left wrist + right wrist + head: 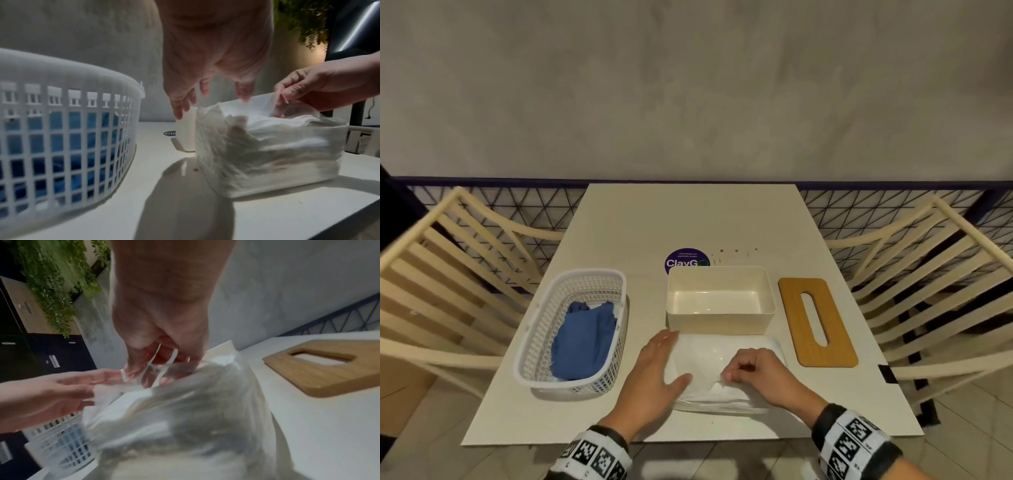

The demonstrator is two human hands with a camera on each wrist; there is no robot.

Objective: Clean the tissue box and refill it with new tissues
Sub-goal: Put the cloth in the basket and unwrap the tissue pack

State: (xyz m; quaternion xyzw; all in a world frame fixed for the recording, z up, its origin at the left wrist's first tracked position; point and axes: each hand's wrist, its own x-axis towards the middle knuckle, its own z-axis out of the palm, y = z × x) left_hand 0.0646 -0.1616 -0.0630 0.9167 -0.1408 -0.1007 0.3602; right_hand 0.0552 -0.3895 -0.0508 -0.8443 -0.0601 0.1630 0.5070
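Tissue box (720, 301) open and empty; just in front, tissue pack (717, 371), clear wrap pinched by right hand (755, 371), left hand (654, 370) flat beside. Left of box, basket (599, 279) holding blue cloth (585, 339); right, wooden lid (816, 322).

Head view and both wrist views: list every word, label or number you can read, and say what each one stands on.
"ClayG": large white letters on the purple sticker on the table, its end hidden by the box.
Small print above it on the sticker: too small to read.
Wristband markers: coded squares; the small digits beside them are not legible.
Cabinet labels in the right wrist view: blurred.
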